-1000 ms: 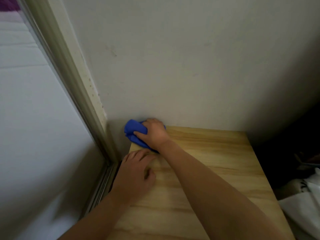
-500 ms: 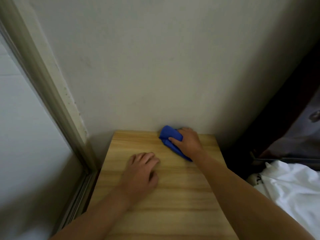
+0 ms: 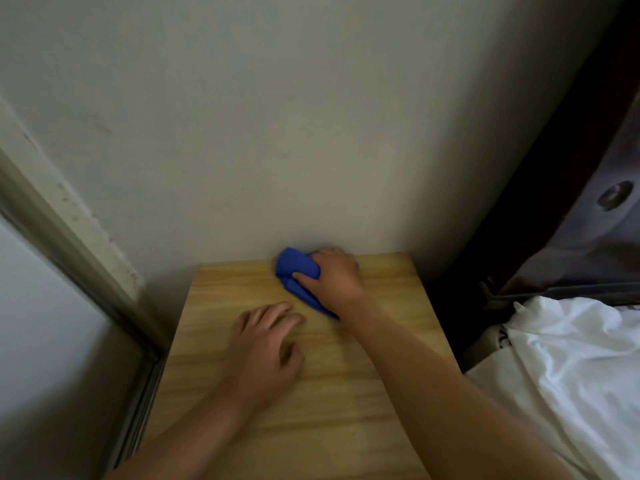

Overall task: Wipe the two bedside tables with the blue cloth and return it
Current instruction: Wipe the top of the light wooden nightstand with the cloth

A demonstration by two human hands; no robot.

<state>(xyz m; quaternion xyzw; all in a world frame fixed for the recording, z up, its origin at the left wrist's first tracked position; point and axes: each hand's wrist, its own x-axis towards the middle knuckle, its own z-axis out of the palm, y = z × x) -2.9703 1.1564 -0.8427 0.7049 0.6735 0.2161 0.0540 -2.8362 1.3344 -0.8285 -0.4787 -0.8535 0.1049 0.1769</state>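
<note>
A light wooden bedside table stands against a pale wall. My right hand grips a bunched blue cloth and holds it down on the tabletop near the back edge, right of the middle. Part of the cloth is hidden under the palm. My left hand rests flat on the middle of the tabletop with its fingers spread and holds nothing.
A metal sliding-door frame runs down the left side, close to the table. A dark padded headboard and white bedding lie to the right, across a narrow dark gap.
My right hand has carried the cloth along the back edge from the far left corner toward the right. The left hand has stayed flat on the tabletop. The view has swung rightward.
</note>
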